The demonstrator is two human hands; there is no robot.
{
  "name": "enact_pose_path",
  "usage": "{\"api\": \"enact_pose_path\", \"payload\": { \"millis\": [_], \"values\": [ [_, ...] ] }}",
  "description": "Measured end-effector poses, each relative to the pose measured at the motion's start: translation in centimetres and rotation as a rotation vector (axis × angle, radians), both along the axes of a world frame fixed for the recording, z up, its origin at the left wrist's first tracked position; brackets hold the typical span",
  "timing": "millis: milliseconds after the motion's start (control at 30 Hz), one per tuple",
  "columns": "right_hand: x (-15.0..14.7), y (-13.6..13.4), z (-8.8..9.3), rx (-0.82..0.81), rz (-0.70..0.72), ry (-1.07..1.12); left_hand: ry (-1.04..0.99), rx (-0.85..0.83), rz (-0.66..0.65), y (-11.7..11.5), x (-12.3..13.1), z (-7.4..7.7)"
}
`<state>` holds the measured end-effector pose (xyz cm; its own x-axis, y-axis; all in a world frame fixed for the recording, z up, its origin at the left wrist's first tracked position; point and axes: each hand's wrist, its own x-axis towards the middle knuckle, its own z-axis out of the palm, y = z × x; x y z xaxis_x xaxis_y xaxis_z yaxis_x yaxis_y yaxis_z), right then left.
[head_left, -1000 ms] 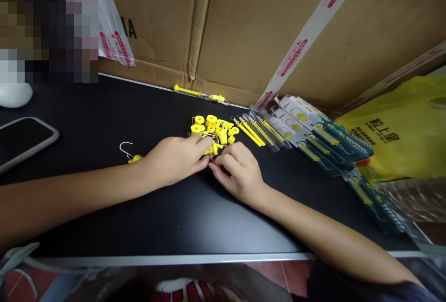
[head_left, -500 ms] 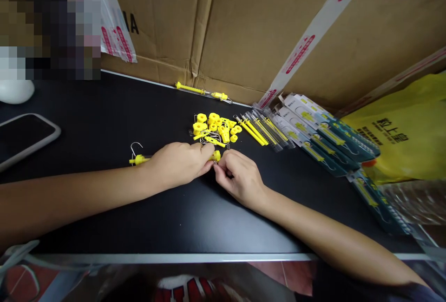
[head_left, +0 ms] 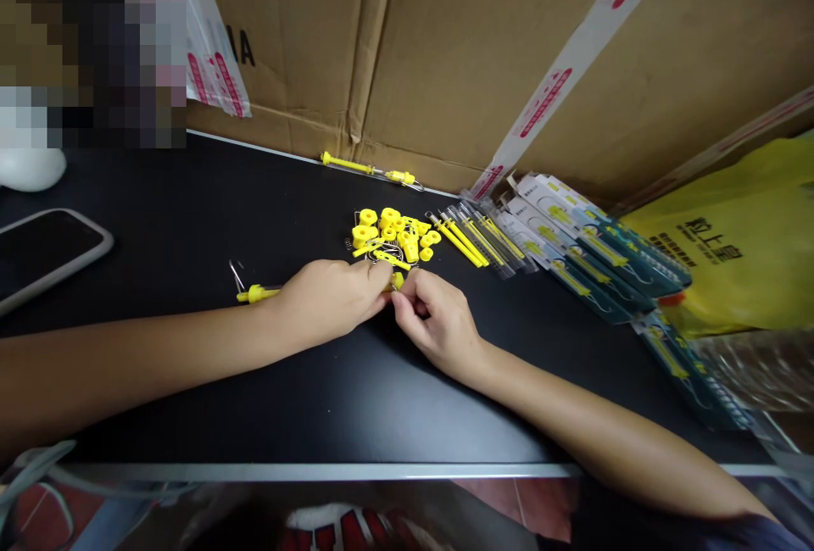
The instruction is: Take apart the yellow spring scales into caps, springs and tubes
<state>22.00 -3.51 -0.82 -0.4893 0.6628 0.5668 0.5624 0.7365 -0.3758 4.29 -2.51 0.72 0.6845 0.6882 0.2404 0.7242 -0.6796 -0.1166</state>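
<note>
My left hand [head_left: 334, 297] is closed around a yellow tubular spring scale [head_left: 259, 293], which lies level just above or on the black table. From its left end, past my wrist, a wire hook sticks up; its middle is covered by my hand. At the other end a yellow cap [head_left: 398, 281] peeks out between my hands. My right hand [head_left: 442, 309] is closed in a pinch against that cap, where a tiny metal glint shows; what the fingertips hold is mostly hidden. Just beyond my fingers sits a heap of yellow plastic parts [head_left: 364, 236] with wire hooks and small springs.
Clear tubes with yellow rods [head_left: 487, 233] lie right of the heap. Boxed scales [head_left: 591, 250] are stacked beside a yellow bag [head_left: 731, 237]. Another spring scale [head_left: 348, 164] rests against the large cardboard box [head_left: 445, 68]. A phone [head_left: 51, 250] is at the left.
The hook at the scale's left end has turned and now looks narrower, so the scale has rolled a little. Both hands stay almost in place.
</note>
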Motion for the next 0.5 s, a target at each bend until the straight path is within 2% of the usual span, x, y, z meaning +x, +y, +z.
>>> {"api": "enact_pose_path", "payload": {
  "millis": [367, 500],
  "values": [
    [-0.03, -0.21, 0.32, 0.038, 0.029, -0.022, -0.077, -0.021, 0.043, 0.06, 0.06, 0.81],
    [0.03, -0.16, 0.28, 0.082, -0.013, -0.061, -0.142, -0.012, 0.054, 0.14, -0.23, 1.04]
  ]
}}
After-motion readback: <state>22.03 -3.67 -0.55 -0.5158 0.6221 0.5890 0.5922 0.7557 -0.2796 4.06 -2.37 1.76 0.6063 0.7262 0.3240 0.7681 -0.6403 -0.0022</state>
